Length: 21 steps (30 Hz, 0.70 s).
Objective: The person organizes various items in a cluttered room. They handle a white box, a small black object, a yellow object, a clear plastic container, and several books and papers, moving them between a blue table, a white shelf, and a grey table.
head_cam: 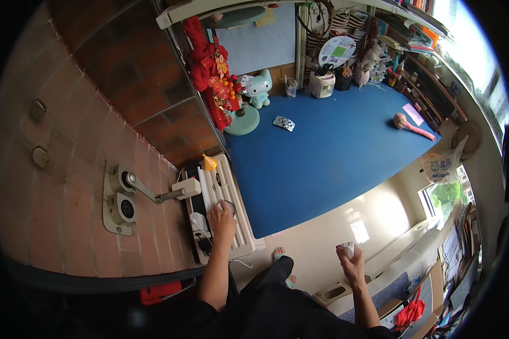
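My left hand is over the ridged top of a cream cable box. Its fingers are at the rim of a small round object with a dark edge, partly hidden by the hand. Out over the floor, my right hand grips a white crumpled item, possibly a tissue or cloth. To the front spreads a blue-topped desk, bearing a silver blister pack and a pink-handled massage hammer.
Beside my left hand are plugs and chargers, a small yellow ornament and a white-headed lamp arm. A teal cat figurine and red decorations stand at the desk's far left. A plastic bag hangs at its right.
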Each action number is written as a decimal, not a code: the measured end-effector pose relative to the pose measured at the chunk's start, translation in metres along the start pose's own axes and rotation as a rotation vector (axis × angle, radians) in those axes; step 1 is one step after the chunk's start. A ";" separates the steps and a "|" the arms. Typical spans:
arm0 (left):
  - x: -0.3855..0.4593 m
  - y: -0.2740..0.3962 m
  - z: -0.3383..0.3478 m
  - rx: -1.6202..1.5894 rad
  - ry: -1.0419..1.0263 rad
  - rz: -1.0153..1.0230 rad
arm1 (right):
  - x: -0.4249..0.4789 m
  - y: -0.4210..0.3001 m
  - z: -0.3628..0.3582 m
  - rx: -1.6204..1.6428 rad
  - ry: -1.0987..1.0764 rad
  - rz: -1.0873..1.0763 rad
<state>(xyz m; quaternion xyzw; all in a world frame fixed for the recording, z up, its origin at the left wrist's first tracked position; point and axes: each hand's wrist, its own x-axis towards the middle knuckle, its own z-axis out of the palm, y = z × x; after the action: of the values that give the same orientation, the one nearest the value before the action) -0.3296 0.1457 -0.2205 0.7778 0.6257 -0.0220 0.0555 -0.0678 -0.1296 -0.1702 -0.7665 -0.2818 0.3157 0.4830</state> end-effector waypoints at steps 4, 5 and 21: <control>0.003 0.014 -0.006 -0.007 -0.009 0.001 | 0.035 -0.004 0.032 0.097 -0.111 0.050; 0.007 0.019 -0.008 0.021 -0.007 0.023 | 0.042 -0.009 0.039 0.123 -0.150 0.050; 0.064 0.034 -0.013 -0.136 0.201 -0.213 | 0.187 -0.010 -0.032 -0.189 -0.239 -0.078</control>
<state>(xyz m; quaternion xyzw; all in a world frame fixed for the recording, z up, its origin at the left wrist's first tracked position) -0.2831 0.2022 -0.2122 0.6996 0.7072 0.0925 0.0424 0.0753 -0.0059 -0.1899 -0.7540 -0.3952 0.3579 0.3836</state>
